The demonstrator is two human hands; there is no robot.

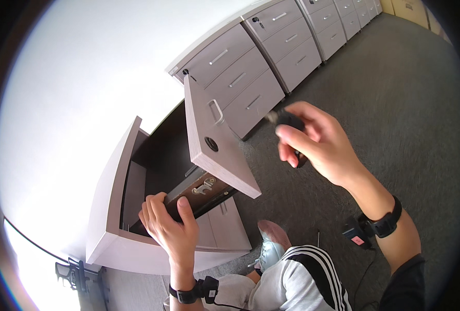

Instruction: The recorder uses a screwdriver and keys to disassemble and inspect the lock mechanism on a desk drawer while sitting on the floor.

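Observation:
A grey wood-grain cabinet (102, 236) stands at my left with its top drawer (209, 116) pulled out. My left hand (170, 220) is closed over the drawer's dark side wall, fingers inside and thumb outside. Forward of that thumb, a metal fitting (205, 186) shows on the drawer's side. The drawer front carries a silver handle (216, 111) and a round black lock (211, 144). To the right of the drawer front, apart from it, my right hand (318, 142) pinches what looks like a black-headed key (290, 120). Its metal tip is blurred and points left.
A row of matching drawer cabinets (284, 39) runs along the white wall toward the far right, some with keys (257, 20) in their locks. Cardboard boxes (411, 11) stand at the far end. Dark carpet (395, 103) lies to the right; my shoe (273, 246) is below the drawer.

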